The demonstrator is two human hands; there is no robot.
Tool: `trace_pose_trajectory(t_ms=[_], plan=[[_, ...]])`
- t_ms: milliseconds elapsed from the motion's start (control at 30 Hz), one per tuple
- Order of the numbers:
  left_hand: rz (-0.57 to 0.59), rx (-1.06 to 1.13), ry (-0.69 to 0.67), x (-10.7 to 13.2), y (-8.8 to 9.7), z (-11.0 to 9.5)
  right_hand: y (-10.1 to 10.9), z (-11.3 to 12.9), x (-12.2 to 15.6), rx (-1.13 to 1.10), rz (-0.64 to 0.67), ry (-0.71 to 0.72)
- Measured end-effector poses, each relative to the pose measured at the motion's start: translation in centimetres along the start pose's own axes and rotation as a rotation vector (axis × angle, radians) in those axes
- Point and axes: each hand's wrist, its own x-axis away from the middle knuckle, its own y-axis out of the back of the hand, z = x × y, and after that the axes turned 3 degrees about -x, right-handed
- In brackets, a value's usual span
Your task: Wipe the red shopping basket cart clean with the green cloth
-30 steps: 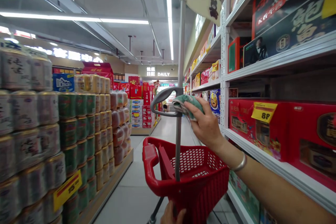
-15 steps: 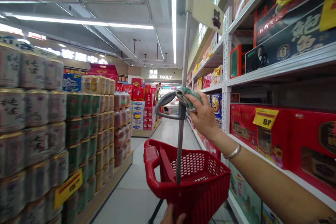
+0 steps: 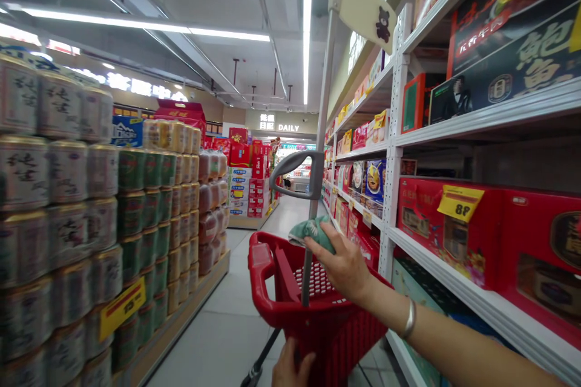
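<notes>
A red plastic shopping basket cart [image 3: 272,308] stands in the aisle before me, with a grey upright pole [image 3: 318,157] and a grey loop handle [image 3: 294,172]. A cream flag with a bear [image 3: 363,9] tops the pole. My right hand [image 3: 345,266] is closed on a green cloth [image 3: 311,231] and presses it against the pole just above the basket. A silver bangle sits on that wrist. My left hand [image 3: 290,366] grips the basket's near wall at the bottom edge of the view.
Stacked cans [image 3: 91,224] with a yellow price tag fill the left display. White shelves [image 3: 454,127] on the right hold red and dark gift boxes. The tiled aisle floor [image 3: 254,242] runs ahead to more displays and a "DAILY" sign.
My right hand with the green cloth has slid down from the loop handle to the pole just above the basket. The view shifted slightly closer and right.
</notes>
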Motion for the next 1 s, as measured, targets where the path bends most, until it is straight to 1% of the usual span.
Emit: trace_pose_trajectory(t_ms=[67,167,267,400,467,500,567,633,667,700,733,800,833,867,900,933,967,1000], plan=[[0.090,0.002,0.010,0.2,0.8,-1.4,0.0,0.5,0.8,0.001,0.009,0.014],[0.102,-0.004,0.053,0.5,1.7,-3.6,-0.2,1.3,2.4,-0.003,0.063,0.011],[0.105,0.018,0.057,0.8,2.2,-4.8,-0.4,2.6,4.8,-0.037,0.122,0.029],[0.095,0.018,0.064,0.8,2.2,-5.1,-0.5,4.8,8.2,-0.086,0.151,0.109],[0.099,0.024,0.066,0.7,2.3,-5.0,-0.6,5.5,9.4,-0.091,0.164,0.116],[0.112,0.035,0.059,0.6,2.4,-5.0,-0.6,5.6,9.9,-0.092,0.170,0.108],[0.174,0.061,0.031,0.4,2.9,-4.8,-0.6,5.6,10.3,-0.094,0.184,0.091],[0.211,0.061,0.008,0.1,4.0,-4.3,-0.4,5.1,10.1,-0.095,0.203,0.094],[0.189,0.048,0.005,-0.1,4.7,-3.9,-0.3,4.7,9.9,-0.093,0.213,0.102],[0.129,0.028,0.010,-0.5,5.6,-3.5,-0.1,4.3,9.6,-0.088,0.221,0.110],[0.036,-0.001,0.020,-1.0,6.6,-3.2,0.1,3.9,9.2,-0.079,0.223,0.115],[-0.202,-0.099,0.022,-2.5,9.0,-3.0,0.5,3.1,8.2,-0.055,0.214,0.112],[-0.303,-0.166,-0.011,-3.5,10.2,-3.2,0.7,2.8,7.7,-0.042,0.209,0.106],[-0.363,-0.236,-0.071,-4.7,11.5,-3.7,0.8,2.4,7.1,-0.032,0.201,0.096],[-0.402,-0.313,-0.129,-5.9,12.7,-4.3,1.0,2.0,6.4,-0.024,0.196,0.082],[-0.414,-0.397,-0.185,-7.2,13.8,-5.0,1.1,1.7,5.8,-0.020,0.190,0.064],[-0.397,-0.477,-0.247,-8.4,14.8,-5.8,1.2,1.3,5.1,-0.020,0.184,0.043],[-0.346,-0.554,-0.317,-9.6,15.7,-6.6,1.3,0.9,4.4,-0.022,0.174,0.018]])
